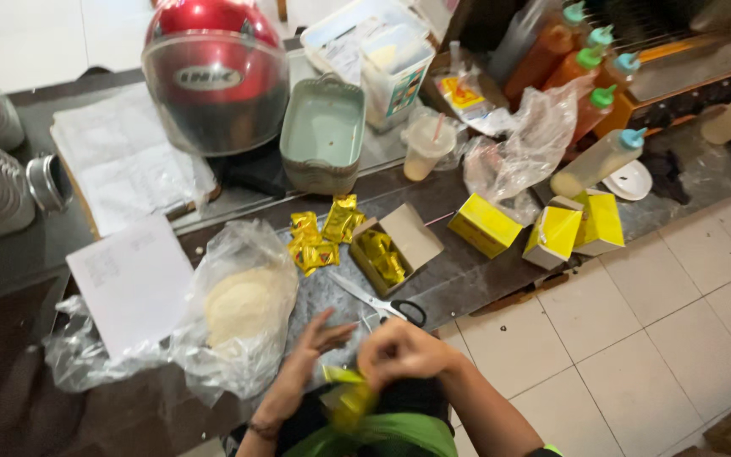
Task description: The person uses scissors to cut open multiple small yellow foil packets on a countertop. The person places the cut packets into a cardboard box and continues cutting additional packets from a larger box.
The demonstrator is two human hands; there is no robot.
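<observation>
A small yellow foil packet (344, 404), blurred, sits pinched between the left hand (310, 343) and the right hand (399, 351) at the counter's near edge. Beyond them an open brown carton (395, 245) holds more yellow packets, with loose yellow-and-red sachets (323, 233) just beside it on its left and three closed yellow boxes (552, 228) to its right. A clear plastic bag of pale powder (243, 305) lies left of the hands, and a crumpled clear bag (522, 144) rests near the squeeze bottles (598, 161).
</observation>
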